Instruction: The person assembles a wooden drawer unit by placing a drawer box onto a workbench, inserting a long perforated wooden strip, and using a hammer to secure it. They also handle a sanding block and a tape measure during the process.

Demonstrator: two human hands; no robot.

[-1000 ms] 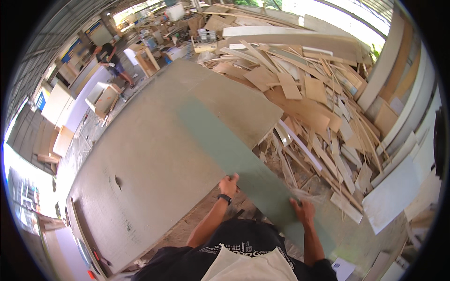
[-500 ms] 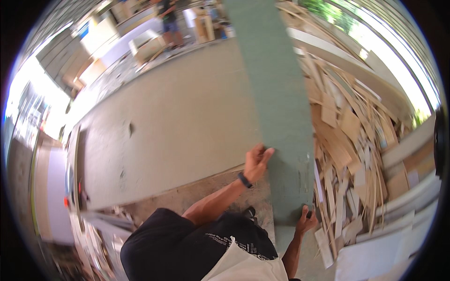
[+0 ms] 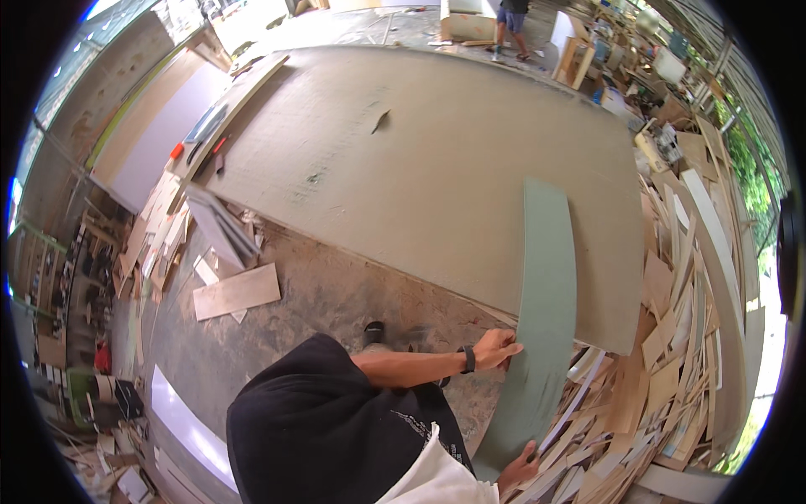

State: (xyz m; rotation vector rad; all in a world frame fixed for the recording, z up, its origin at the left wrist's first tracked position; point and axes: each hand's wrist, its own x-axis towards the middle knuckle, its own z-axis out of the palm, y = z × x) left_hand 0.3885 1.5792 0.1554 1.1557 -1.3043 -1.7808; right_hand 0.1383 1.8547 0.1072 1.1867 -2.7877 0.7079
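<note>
A long, narrow green board (image 3: 547, 260) stretches away from me, its far end over the large grey-beige worktop (image 3: 437, 168). Whether that end touches the surface I cannot tell. My left hand (image 3: 497, 347) pinches the board's left edge about midway along, a dark band on its wrist. Close to the near end, my right hand (image 3: 520, 467) grips the right edge, thumb on top and fingers hidden beneath. A small dark sliver (image 3: 380, 122) lies on the worktop.
Scrap wood strips (image 3: 663, 361) are heaped along the right. At the worktop's left end lie a wooden batten (image 3: 239, 122) and a few hand tools (image 3: 220, 160). Offcuts (image 3: 237, 292) sit on the floor at left. Another person (image 3: 512, 25) stands beyond the far edge.
My view has swung left. The green board's far end, earlier running out of the top of view, now shows over the worktop. Both hands keep hold of its edges.
</note>
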